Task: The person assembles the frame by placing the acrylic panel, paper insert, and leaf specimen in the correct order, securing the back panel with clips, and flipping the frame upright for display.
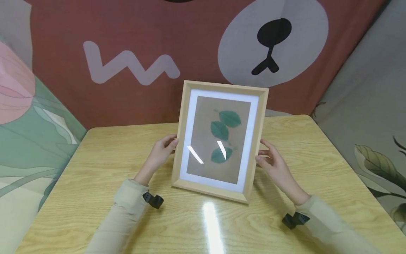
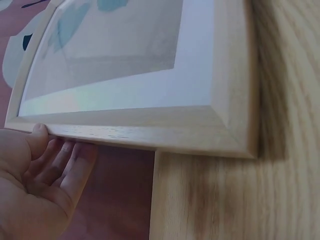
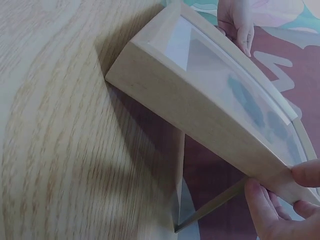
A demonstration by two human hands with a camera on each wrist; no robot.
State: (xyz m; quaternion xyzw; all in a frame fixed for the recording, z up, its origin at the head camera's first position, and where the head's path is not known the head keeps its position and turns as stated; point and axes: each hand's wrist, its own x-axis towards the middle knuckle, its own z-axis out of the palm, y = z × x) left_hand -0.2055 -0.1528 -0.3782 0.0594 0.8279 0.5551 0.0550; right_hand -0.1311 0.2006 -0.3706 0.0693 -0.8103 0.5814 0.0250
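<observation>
A light wooden picture frame [image 1: 219,192] stands upright on the wooden table, leaning back and turned slightly. Behind its glass, a white mat surrounds a brown sheet with three green leaves [image 1: 220,130]. My left hand [image 1: 161,151] holds the frame's left side, thumb at the front edge and fingers partly behind it. On the opposite side, my right hand [image 1: 276,169] grips the edge between thumb and fingers. The right wrist view shows a thin support leg [image 3: 212,204] reaching from the frame's back to the tabletop. Both hands' hidden fingertips lie behind the frame.
The wooden table [image 1: 127,151] ends against a red-brown cloth backdrop [image 1: 196,46] with a cartoon bear muzzle. Patterned cloths with plants hang at left and right. Light glares off the tabletop in front of the frame. Small black cameras sit at both cuffs.
</observation>
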